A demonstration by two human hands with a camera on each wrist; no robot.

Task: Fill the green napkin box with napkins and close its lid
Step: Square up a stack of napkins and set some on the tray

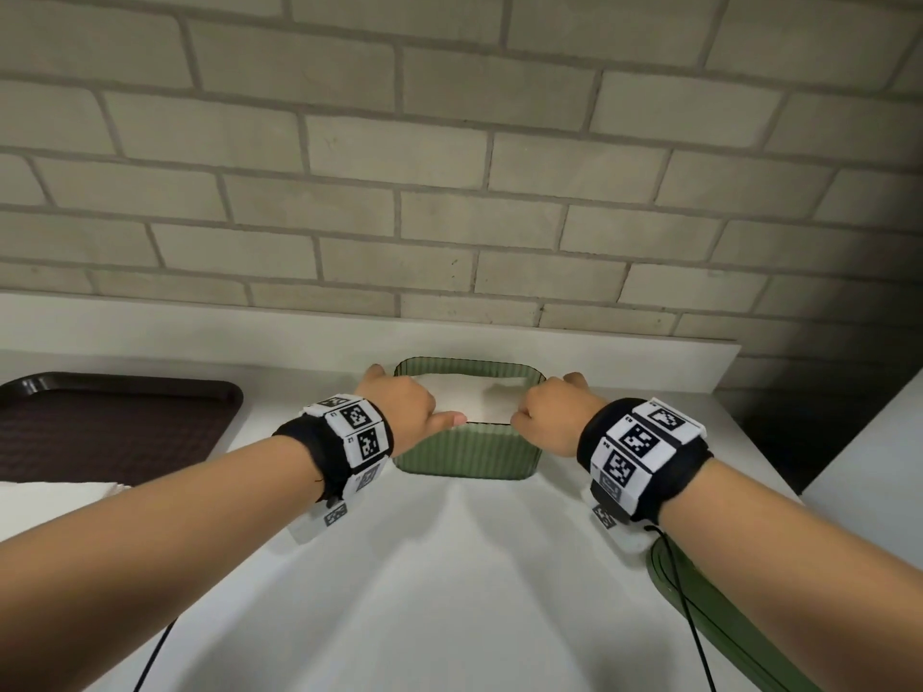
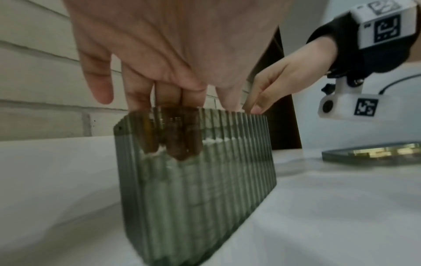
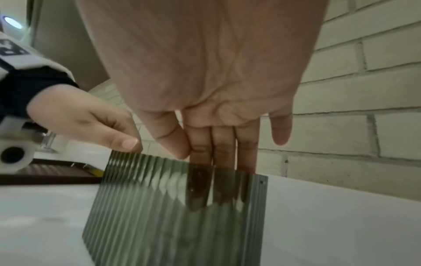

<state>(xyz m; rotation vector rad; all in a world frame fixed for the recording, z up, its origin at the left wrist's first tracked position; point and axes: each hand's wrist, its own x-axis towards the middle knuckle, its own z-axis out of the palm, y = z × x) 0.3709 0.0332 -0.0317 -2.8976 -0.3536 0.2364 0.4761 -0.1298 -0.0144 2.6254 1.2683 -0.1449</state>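
Observation:
The green ribbed napkin box [image 1: 467,453] stands open on the white counter, close to the brick wall. White napkins [image 1: 474,398] lie inside it. My left hand [image 1: 407,411] is at the box's left end and my right hand [image 1: 549,409] at its right end. In the left wrist view, straight fingers [image 2: 175,136] reach down inside the box [image 2: 205,189] onto the napkins [image 2: 214,142]. The right wrist view shows the same: straight fingers [image 3: 224,181] dip behind the translucent wall [image 3: 170,225]. The little fingers stay outside the box. The green lid [image 1: 699,586] lies flat at the lower right.
A dark brown tray [image 1: 115,422] sits at the left of the counter [image 1: 449,566]. A stack of loose white napkins [image 1: 60,496] lies in front of it. The counter ends in an edge at the right, with a dark gap beyond. Black cables hang from both wrists.

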